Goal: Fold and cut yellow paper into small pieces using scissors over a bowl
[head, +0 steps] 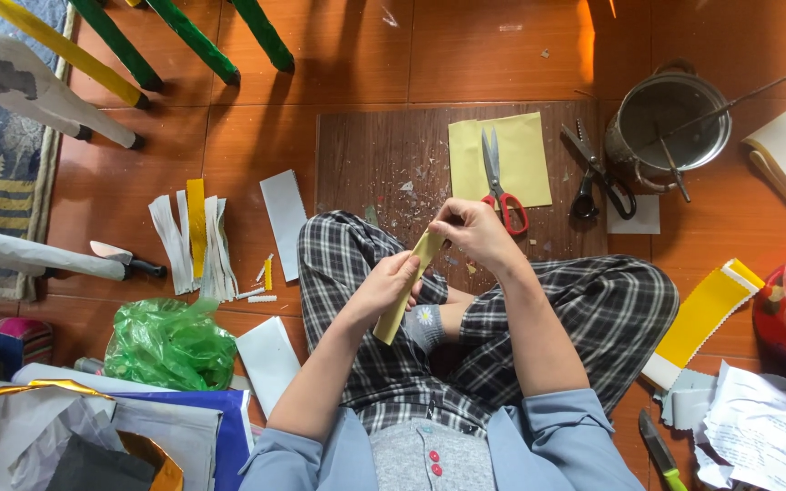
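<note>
L hand [386, 287] pinching yellow paper strip [408, 289] mid | R hand [473, 231] gripping top end | red scissors [498, 178] nr, prob. on yellow sheet [528, 155]

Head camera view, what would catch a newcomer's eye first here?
First, the two hands in the middle: the left hand and right hand both grip a folded yellow paper strip above crossed legs in plaid trousers. Just beyond, red-handled scissors lie on a yellow sheet on a wooden board. A crumpled green plastic bag stands out at left, and a metal pot sits at upper right.
</note>
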